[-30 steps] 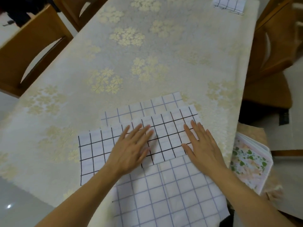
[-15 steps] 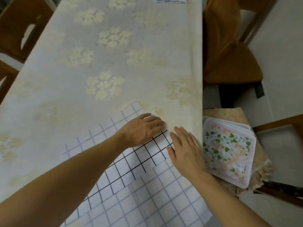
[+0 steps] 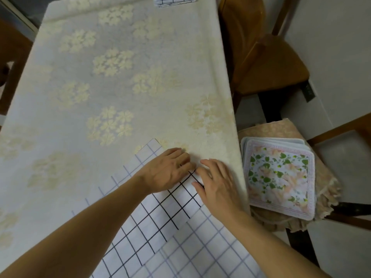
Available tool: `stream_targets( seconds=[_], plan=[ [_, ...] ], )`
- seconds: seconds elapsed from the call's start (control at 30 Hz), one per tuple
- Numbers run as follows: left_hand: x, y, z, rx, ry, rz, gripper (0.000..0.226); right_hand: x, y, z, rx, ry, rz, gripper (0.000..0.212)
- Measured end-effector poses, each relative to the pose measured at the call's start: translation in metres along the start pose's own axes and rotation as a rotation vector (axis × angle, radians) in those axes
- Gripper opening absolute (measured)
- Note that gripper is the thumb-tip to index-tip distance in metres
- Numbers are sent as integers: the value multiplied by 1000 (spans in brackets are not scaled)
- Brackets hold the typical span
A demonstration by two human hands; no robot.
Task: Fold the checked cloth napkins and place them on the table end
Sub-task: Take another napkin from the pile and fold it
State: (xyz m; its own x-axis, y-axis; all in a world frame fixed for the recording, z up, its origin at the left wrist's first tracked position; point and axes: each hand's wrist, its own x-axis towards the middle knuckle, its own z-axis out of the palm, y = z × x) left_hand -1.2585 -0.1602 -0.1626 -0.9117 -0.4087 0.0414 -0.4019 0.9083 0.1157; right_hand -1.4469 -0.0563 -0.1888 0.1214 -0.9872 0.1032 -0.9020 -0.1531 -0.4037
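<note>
Near the right edge of the tabletop (image 3: 124, 93) your left hand (image 3: 166, 171) lies palm down on the dark-checked napkin (image 3: 160, 213), its fingers slightly bent over the far corner; your right hand (image 3: 216, 183) rests flat just beside it, fingers straight, on the same corner; a lighter-checked napkin (image 3: 200, 251) overlaps it at the near side; a folded checked napkin (image 3: 174, 1) sits at the far end; floral cloths (image 3: 279, 177) are stacked on a chair (image 3: 325, 177) to the right.
</note>
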Motion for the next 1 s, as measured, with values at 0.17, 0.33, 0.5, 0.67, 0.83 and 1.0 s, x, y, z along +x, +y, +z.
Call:
stream_targets(
  seconds=[0.17,0.33,0.5,0.67,0.83,1.0],
  plan=[
    [2,-3,-4,-51,-27,11,16,6,-5,7,61,-14,58,20],
    [6,-5,-8,-25,-45,23,11,9,-6,4,113,-4,81,17],
    [9,-9,-12,-13,-23,-13,11,19,0,-2,125,36,131,23],
    [24,-19,-22,49,-110,-19,35,34,7,-7,124,65,98,17],
    [57,-32,-34,90,-225,-43,33,52,14,-17,19,148,7,10],
    [80,-43,-45,95,-328,-122,32,68,12,-32,62,104,19,2]
  ],
)
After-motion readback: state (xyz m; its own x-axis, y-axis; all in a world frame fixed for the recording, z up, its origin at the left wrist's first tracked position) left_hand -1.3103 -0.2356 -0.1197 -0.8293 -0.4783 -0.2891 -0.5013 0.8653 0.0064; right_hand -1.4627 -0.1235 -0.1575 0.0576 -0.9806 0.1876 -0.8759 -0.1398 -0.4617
